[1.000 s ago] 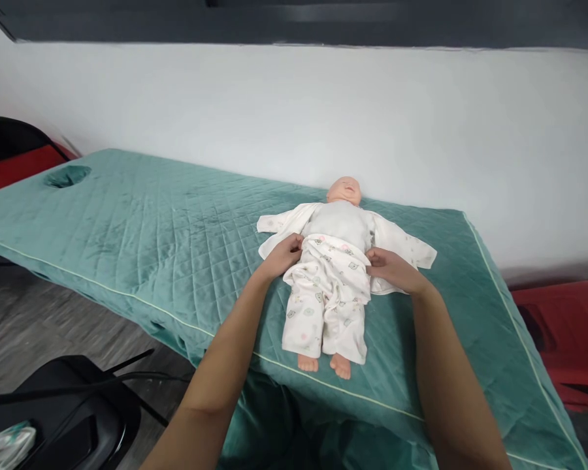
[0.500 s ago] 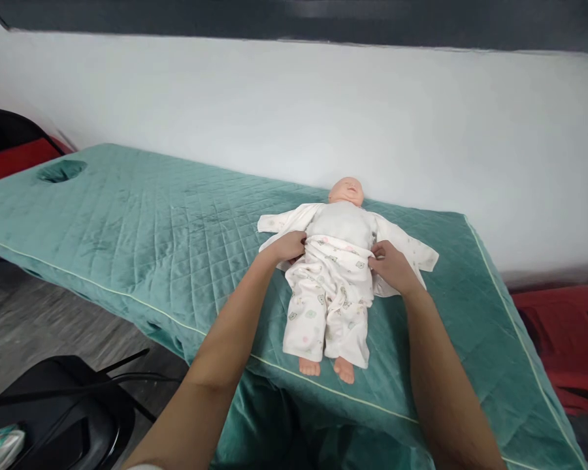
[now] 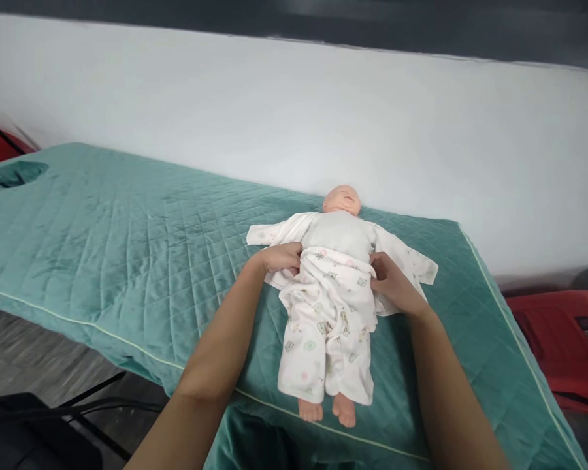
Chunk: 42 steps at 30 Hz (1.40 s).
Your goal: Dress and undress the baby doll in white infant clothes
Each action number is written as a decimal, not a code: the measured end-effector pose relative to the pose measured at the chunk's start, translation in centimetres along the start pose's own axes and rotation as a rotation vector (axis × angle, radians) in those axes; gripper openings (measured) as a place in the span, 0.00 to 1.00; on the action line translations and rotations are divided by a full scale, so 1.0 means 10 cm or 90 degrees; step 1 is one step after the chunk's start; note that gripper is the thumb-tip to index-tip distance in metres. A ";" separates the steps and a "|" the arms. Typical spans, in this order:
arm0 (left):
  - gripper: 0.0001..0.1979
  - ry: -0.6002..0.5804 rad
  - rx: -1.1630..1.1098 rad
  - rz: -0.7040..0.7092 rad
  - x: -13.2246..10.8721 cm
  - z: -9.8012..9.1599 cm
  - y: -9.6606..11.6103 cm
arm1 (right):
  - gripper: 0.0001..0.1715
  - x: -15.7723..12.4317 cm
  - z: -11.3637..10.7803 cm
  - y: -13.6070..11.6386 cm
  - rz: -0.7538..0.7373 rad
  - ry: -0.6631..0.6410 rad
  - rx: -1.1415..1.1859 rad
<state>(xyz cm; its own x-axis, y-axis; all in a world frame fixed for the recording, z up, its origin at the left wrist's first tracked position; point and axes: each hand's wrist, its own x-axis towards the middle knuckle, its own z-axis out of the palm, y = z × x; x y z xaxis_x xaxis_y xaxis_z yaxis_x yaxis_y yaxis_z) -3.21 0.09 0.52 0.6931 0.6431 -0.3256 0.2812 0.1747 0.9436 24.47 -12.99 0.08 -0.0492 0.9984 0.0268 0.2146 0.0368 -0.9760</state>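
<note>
A baby doll point(image 3: 342, 200) lies on its back on the green quilted bed cover point(image 3: 176, 261), its feet toward me. It wears patterned white pants point(image 3: 323, 326), pulled up to the belly. A white jacket point(image 3: 406, 258) lies spread open under its trunk, with the sleeves out to both sides. My left hand point(image 3: 281, 258) is closed on the waistband at the left hip. At the right hip my right hand point(image 3: 392, 281) pinches the other side of the waistband. Fingertips of both hands are partly hidden by the cloth.
A white wall point(image 3: 200, 104) runs along the bed's far side. The bed has a face hole point(image 3: 17, 174) at the far left. A red chair point(image 3: 563, 346) stands beyond the right edge, and a black chair point(image 3: 34, 431) at the lower left.
The view has shifted slightly, so the doll appears a little lower and larger. Both hands stay at the waistband, which sits about the same height on the belly.
</note>
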 end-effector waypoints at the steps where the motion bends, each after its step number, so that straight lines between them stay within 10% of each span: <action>1: 0.10 0.018 -0.019 0.006 0.00 0.00 -0.02 | 0.19 0.00 0.00 0.00 0.000 0.007 0.017; 11: 0.09 -0.032 -0.108 0.136 0.04 0.02 -0.18 | 0.19 -0.02 0.00 0.04 0.023 0.068 0.138; 42: 0.17 -0.013 -0.192 0.068 -0.10 0.08 -0.18 | 0.28 -0.05 -0.04 0.02 0.050 -0.019 0.205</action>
<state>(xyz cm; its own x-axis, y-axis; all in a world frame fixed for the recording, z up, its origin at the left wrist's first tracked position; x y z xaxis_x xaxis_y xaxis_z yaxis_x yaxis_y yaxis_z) -3.90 -1.42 -0.91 0.7224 0.6547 -0.2223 -0.0013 0.3228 0.9465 24.92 -13.48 -0.06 -0.0739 0.9959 -0.0529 -0.1008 -0.0602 -0.9931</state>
